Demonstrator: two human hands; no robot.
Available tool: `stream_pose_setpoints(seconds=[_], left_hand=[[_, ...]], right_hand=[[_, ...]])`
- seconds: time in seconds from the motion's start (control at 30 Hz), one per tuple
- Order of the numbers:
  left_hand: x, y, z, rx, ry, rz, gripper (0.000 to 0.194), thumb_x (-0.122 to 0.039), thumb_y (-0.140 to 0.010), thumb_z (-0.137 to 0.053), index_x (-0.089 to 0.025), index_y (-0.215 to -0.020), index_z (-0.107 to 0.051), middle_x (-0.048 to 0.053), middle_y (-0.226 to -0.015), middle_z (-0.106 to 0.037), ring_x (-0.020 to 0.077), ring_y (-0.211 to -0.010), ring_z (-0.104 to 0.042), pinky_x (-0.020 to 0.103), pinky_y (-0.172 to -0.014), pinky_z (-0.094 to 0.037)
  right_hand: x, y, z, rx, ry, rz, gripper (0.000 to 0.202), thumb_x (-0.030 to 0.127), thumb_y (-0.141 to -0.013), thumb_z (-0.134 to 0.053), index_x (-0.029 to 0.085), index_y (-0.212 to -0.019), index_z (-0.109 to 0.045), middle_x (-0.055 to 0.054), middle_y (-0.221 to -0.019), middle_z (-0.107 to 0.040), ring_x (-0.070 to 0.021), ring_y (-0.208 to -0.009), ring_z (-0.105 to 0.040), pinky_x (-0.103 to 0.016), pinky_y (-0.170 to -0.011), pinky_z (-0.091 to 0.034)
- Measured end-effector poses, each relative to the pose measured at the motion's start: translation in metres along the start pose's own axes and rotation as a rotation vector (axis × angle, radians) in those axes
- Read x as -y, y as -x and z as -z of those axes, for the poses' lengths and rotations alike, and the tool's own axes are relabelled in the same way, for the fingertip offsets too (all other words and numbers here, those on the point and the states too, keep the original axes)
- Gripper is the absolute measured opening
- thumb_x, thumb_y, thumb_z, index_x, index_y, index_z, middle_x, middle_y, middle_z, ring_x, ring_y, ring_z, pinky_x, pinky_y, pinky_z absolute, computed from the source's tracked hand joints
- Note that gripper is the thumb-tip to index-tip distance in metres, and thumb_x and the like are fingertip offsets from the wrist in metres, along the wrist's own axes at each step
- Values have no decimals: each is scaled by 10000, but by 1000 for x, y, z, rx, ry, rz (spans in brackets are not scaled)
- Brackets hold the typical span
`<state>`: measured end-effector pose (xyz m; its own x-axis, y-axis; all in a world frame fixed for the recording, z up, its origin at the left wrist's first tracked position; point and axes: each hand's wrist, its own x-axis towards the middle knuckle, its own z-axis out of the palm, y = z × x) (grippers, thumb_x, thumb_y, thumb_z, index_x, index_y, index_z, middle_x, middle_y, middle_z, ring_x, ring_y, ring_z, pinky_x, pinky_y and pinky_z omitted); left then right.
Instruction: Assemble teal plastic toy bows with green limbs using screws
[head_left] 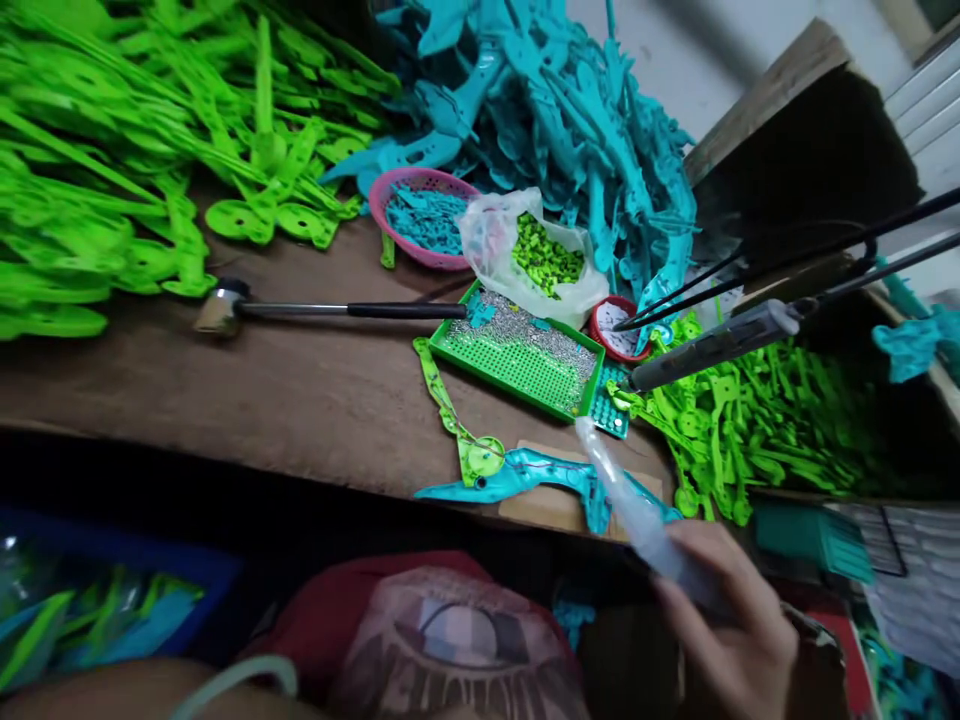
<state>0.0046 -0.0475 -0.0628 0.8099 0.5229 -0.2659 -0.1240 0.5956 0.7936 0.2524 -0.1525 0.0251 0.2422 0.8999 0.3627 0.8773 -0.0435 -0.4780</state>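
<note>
My right hand (pixel 731 610) is wrapped round a translucent whitish squeeze bottle (pixel 645 520). The bottle's long tapered tip points up and left, over a blue plastic toy-like half shell (pixel 536 472) at the table's front edge. A light-green jointed plastic piece (pixel 480 455) is joined to or lying on that shell's left part, with a thin dark wire running along both. Of my left arm, only a forearm with a pale bangle (pixel 240 680) shows at the bottom left; the hand itself is out of sight.
A green perforated tray (pixel 517 375) of small metal screws lies behind the shell. A hammer (pixel 225 305), pink basket (pixel 431 265), and bag of green bits (pixel 487 240) stand behind. A grey electric screwdriver (pixel 712 345) hangs at right. Green and blue part heaps surround the table.
</note>
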Motion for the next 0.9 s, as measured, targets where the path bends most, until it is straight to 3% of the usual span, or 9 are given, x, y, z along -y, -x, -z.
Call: stream_pose_setpoints(seconds=[0.07,0.13,0.23,0.3,0.4,0.5,0.67,0.9], left_hand=[[-11,4,5,-11,-33,7,294,-564,-756,-755,-286,-844,-719,4,-680,-603,204,-689,-641,313,-578,-530],[-21,3,14,-82,-46,31,338,-524,-783,-752,-284,-1017,-700,16,-803,-663,174,-695,-621,300,-628,-547],[-39,-9,40,-331,-121,35,376,-515,-805,-736,-250,-1066,-689,8,-843,-681,145,-714,-616,252,-677,-545],[-52,-21,62,-495,-174,-1,393,-531,-731,-792,-215,-946,-703,-6,-780,-670,135,-698,-604,223,-657,-536],[-68,-42,89,-530,-177,79,444,-548,-627,-849,-184,-814,-676,-9,-718,-672,130,-668,-608,208,-610,-538],[-72,-59,97,-400,-159,258,460,-501,-585,-878,-172,-828,-667,13,-769,-716,137,-691,-652,229,-654,-572],[-70,-73,97,-324,-215,364,400,-459,-633,-854,-185,-862,-674,5,-755,-727,138,-698,-680,219,-648,-576],[-70,-79,107,-296,-351,443,415,-524,-642,-818,-196,-837,-654,15,-714,-743,159,-688,-709,226,-639,-579]], right_hand=[[25,-2,-42,-64,-120,139,337,130,-863,-640,221,-1186,-607,-60,-963,-710,-173,-872,-702,-266,-764,-595],[47,-11,-83,-47,-195,274,412,97,-879,-599,184,-1278,-547,-90,-969,-711,-176,-878,-697,-268,-744,-601],[65,-34,-132,52,-251,403,411,146,-929,-545,147,-1336,-492,-141,-1052,-706,-205,-957,-687,-313,-788,-608],[60,-48,-150,113,-284,355,461,293,-937,-593,145,-1355,-467,-172,-1178,-662,-239,-1090,-647,-375,-888,-594],[34,-58,-162,283,-181,289,819,538,-827,-714,136,-1450,-366,-222,-1378,-552,-336,-1281,-518,-538,-1040,-500],[9,-54,-165,490,-60,270,995,506,-787,-770,144,-1534,-223,-224,-1408,-547,-359,-1250,-518,-575,-1031,-473],[1,-46,-171,551,-75,217,954,378,-840,-737,147,-1559,-154,-207,-1386,-576,-324,-1204,-544,-513,-1011,-481],[1,-49,-172,576,-87,240,802,369,-871,-702,105,-1520,-310,-205,-1417,-578,-298,-1231,-524,-474,-1009,-482]])
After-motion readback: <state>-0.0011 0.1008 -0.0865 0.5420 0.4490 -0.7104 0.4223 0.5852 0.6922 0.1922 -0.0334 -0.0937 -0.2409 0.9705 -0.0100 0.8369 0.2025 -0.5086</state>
